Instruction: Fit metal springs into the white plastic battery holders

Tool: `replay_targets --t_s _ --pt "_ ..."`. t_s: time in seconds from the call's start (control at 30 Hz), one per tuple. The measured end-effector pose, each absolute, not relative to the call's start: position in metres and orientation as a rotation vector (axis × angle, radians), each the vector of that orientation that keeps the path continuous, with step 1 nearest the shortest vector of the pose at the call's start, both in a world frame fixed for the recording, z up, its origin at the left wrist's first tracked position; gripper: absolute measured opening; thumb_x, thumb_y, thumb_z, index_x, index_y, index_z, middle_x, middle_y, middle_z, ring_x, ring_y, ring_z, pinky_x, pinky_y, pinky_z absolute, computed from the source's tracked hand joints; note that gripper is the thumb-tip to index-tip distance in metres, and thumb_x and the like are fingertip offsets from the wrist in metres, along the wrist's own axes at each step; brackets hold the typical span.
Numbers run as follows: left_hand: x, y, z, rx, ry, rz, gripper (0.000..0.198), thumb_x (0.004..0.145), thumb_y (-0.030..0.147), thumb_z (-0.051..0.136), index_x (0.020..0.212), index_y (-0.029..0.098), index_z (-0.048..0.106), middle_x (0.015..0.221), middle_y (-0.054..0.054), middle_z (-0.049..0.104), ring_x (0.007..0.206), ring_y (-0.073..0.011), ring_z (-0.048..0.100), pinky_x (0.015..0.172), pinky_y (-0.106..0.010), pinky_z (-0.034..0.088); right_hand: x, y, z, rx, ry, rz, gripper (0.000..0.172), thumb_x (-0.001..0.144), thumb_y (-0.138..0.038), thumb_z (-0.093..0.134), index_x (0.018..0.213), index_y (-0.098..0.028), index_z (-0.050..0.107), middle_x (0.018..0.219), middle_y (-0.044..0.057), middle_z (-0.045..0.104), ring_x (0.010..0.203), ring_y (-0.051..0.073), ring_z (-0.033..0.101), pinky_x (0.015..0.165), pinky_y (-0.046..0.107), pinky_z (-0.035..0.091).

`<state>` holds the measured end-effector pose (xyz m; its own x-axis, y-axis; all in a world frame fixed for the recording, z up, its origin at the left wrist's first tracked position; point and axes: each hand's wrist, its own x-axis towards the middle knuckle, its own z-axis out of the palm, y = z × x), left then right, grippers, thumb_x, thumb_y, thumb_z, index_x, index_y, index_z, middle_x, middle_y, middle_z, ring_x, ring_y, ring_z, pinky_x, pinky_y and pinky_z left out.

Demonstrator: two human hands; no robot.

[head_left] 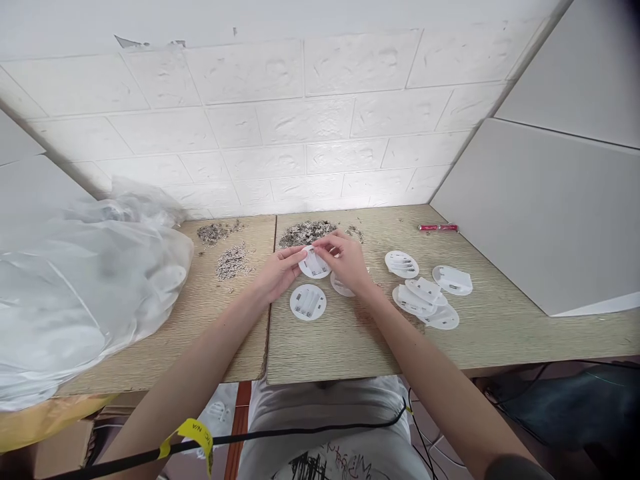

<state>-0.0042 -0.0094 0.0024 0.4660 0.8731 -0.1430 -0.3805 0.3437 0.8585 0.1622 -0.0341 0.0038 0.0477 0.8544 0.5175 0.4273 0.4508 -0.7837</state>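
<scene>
Frame centre: left hand (280, 271) is gripping a likely light, stiff white disc (315, 265) by its rim, right hand (349, 259) touching it, grasp unclear.

At least eight white discs (308, 302) and three metal-part heaps (307, 233) are visible.

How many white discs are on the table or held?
8 discs: one in the fingers, one below in view, one partly behind the right hand, one at right, one farther right, three in a pile. The pile may hide more.
</scene>
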Motion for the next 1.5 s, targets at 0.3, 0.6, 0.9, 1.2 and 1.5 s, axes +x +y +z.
replay_targets --t_s 0.3,0.6,0.9,1.2,1.5 --pt "-0.007 -0.016 0.008 0.902 0.400 0.767 0.044 0.079 0.017 0.069 0.123 0.020 0.062 0.121 -0.009 0.066 0.115 -0.0215 0.060 0.107 -0.040 0.041 0.165 -0.037 0.008 -1.101 -1.508 0.387 0.014 0.086 -0.029 0.058 0.089 -0.021 0.069 0.087 0.004 0.060 0.077 0.016 0.059 0.064 0.028 0.049" --pt "-0.007 -0.016 0.011 0.964 0.461 0.808 0.046 0.077 0.022 0.072 0.122 0.023 0.063 0.115 -0.007 0.068 0.111 -0.0183 0.061 0.104 -0.035 0.043 0.163 -0.038 0.006 -1.052 -1.608 0.146 0.018 0.090 -0.029 0.054 0.095 -0.026 0.071 0.089 0.006 0.063 0.086 0.020 0.059 0.079 0.036 0.049" --pt "-0.005 -0.019 0.016 0.940 0.518 0.781 0.038 0.079 0.024 0.067 0.117 0.021 0.064 0.113 -0.009 0.067 0.103 -0.0200 0.062 0.097 -0.040 0.049 0.160 -0.039 0.003 -1.020 -1.651 0.195 0.012 0.087 -0.023 0.054 0.091 -0.021 0.065 0.089 0.006 0.062 0.078 0.015 0.059 0.066 0.029 0.051" --pt "-0.003 -0.022 0.015 0.994 0.502 0.865 0.045 0.073 0.026 0.072 0.116 0.022 0.059 0.115 -0.009 0.064 0.108 -0.0263 0.062 0.097 -0.048 0.047 0.159 -0.039 0.012 -1.012 -1.235 0.755 0.019 0.076 -0.036 0.066 0.084 -0.020 0.060 0.079 0.001 0.063 0.070 0.013 0.059 0.063 0.028 0.052" --pt "-0.003 -0.015 0.004 1.208 0.654 1.084 0.065 0.054 0.016 0.083 0.114 0.023 0.059 0.112 -0.005 0.064 0.102 -0.0189 0.060 0.087 -0.031 0.047 0.161 -0.036 0.013 -0.865 -1.111 1.015 0.031 0.064 -0.040 0.078 0.083 -0.020 0.066 0.069 -0.002 0.065 0.061 0.012 0.059 0.064 0.030 0.053"
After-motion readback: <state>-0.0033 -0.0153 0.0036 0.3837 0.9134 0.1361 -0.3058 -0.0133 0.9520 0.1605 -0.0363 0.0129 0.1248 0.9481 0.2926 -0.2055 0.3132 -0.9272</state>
